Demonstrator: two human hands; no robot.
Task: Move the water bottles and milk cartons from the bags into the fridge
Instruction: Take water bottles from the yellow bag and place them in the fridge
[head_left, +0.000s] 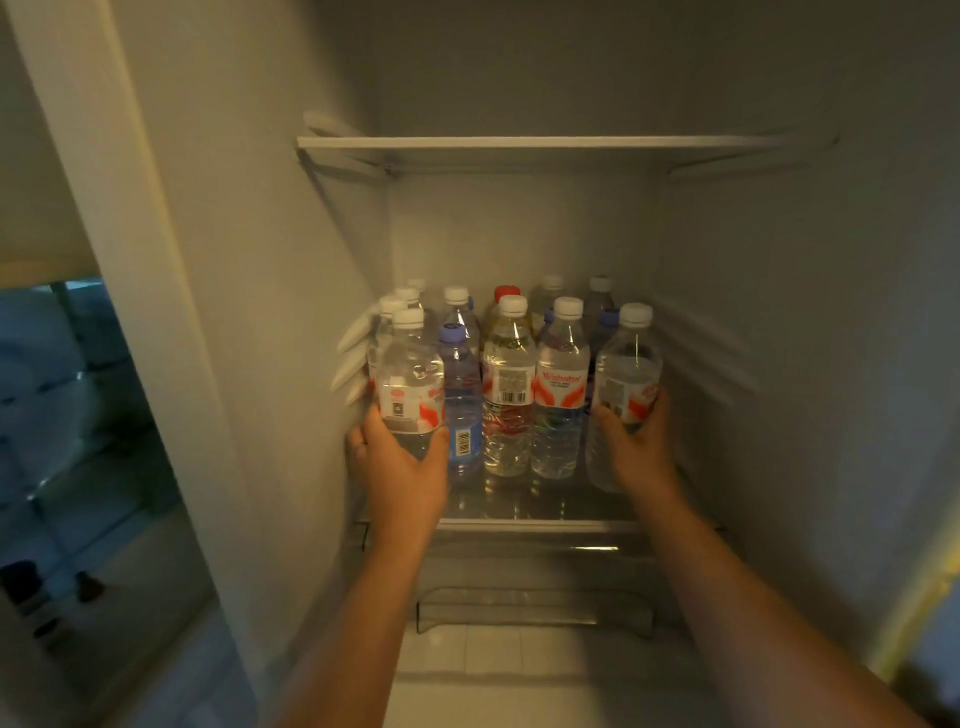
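Water bottles (410, 374), two, one per hand (402, 467)

In dim light, a cream wall (36, 182) stands above bluish glass (62, 395) and pale floor (150, 587).

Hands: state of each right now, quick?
Left hand: grips the leftmost front bottle.
Right hand: grips the rightmost front bottle.

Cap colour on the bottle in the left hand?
White cap, seen in the head view.
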